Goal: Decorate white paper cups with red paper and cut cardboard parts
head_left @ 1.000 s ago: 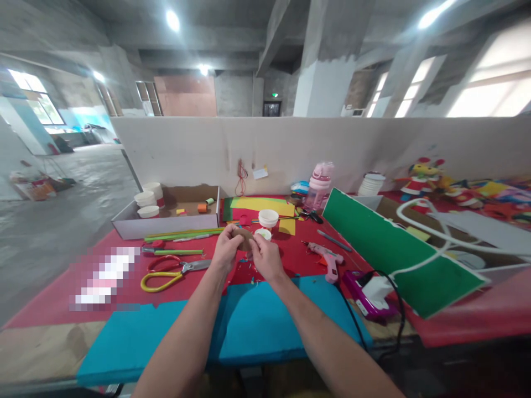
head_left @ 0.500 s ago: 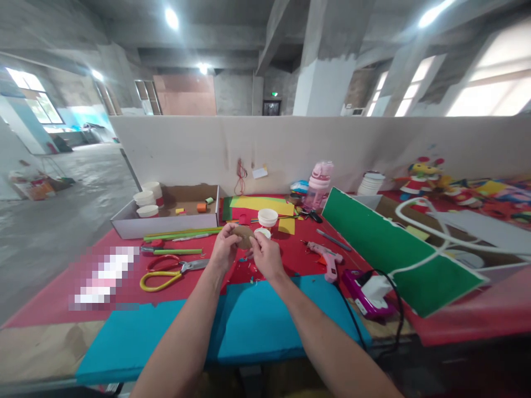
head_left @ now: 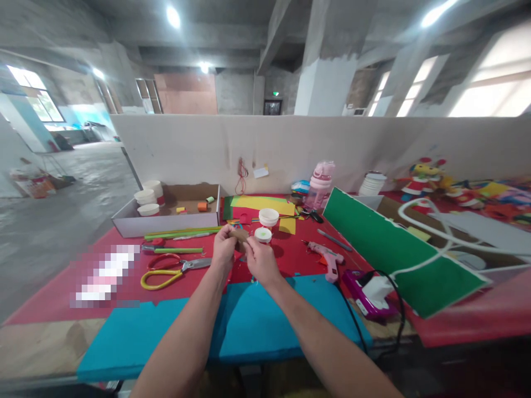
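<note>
A small brown piece of cardboard (head_left: 239,236) is held between my two hands above the red table covering. My left hand (head_left: 224,246) pinches its left end. Fingers of my right hand (head_left: 259,257) are closed on its right end, covering that edge. Just beyond my right hand stands a white paper cup (head_left: 263,236) with a green spot on top. Behind it is another white paper cup (head_left: 269,217). To the left of my left hand lie scissors (head_left: 178,271) with one red and one yellow handle loop.
A pink hot glue gun (head_left: 327,258) lies at right, near a purple power strip (head_left: 369,301) with cables. A shallow box (head_left: 166,224) holds cups at left. A green board (head_left: 394,251) leans at right. A pink bottle (head_left: 319,185) stands behind; blue padding (head_left: 265,326) covers the front edge.
The cardboard has tilted and shows less of its face. My right hand has shifted slightly left and lower, uncovering the nearer paper cup.
</note>
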`<state>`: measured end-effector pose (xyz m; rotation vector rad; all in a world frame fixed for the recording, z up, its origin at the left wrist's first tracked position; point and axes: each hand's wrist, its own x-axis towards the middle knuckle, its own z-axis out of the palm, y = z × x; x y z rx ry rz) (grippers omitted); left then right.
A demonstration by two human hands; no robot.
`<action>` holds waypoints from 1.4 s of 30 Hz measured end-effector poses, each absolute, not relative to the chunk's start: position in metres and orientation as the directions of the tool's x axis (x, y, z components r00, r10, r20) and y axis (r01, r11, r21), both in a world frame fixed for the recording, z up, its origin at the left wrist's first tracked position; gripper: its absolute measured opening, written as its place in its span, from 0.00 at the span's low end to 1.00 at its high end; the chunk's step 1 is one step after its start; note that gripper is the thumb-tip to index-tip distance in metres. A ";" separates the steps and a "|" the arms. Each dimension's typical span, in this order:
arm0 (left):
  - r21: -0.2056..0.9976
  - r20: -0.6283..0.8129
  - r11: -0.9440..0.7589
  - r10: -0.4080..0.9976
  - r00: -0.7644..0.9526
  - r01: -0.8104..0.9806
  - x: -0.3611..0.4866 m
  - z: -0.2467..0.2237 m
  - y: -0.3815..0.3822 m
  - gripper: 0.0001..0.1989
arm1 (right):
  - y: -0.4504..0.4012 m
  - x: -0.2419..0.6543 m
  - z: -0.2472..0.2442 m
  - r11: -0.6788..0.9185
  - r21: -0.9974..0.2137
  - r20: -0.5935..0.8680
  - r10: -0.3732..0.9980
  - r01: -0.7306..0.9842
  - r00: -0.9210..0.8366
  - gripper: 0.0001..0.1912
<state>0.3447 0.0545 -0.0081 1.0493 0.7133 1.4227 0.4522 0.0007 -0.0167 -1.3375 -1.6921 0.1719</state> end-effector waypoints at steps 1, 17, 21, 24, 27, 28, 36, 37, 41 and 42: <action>0.888 0.208 -0.155 0.975 0.076 -0.433 0.344 -0.008 0.054 0.09 | 0.001 0.452 -0.017 0.396 -0.628 0.569 0.821 0.670 0.048 0.10; 0.922 0.354 -0.334 0.932 0.077 -0.194 0.357 -0.011 0.049 0.07 | 0.009 0.464 -0.021 0.286 -0.659 0.566 0.798 0.696 0.208 0.08; 0.932 0.287 -0.261 0.955 0.072 -0.251 0.358 -0.010 0.048 0.08 | 0.007 0.463 -0.018 0.213 -0.551 0.549 0.821 0.807 0.158 0.09; 0.935 0.219 -0.185 0.972 0.084 -0.303 0.358 -0.010 0.049 0.10 | 0.005 0.460 -0.015 0.132 -0.439 0.495 0.861 0.889 0.117 0.09; 0.927 0.175 -0.135 0.981 0.085 -0.350 0.359 -0.009 0.049 0.09 | 0.004 0.458 -0.012 0.086 -0.354 0.460 0.883 0.931 0.094 0.10; 0.926 0.171 -0.135 0.983 0.071 -0.354 0.359 -0.008 0.048 0.08 | 0.004 0.457 -0.012 0.083 -0.349 0.459 0.883 0.934 0.093 0.10; 0.935 0.247 -0.237 0.969 0.005 -0.263 0.365 -0.003 0.040 0.03 | 0.009 0.461 -0.017 0.224 -0.610 0.546 0.814 0.760 0.198 0.07; 0.937 0.280 -0.271 0.960 0.009 -0.221 0.365 -0.004 0.039 0.02 | 0.009 0.462 -0.018 0.230 -0.635 0.543 0.812 0.737 0.214 0.07; 0.924 0.372 -0.366 0.928 0.029 -0.112 0.365 -0.006 0.038 0.02 | 0.010 0.464 -0.018 0.251 -0.673 0.549 0.800 0.696 0.241 0.07; 0.921 0.381 -0.376 0.924 0.033 -0.100 0.364 -0.006 0.038 0.02 | 0.010 0.463 -0.018 0.258 -0.678 0.551 0.798 0.688 0.245 0.07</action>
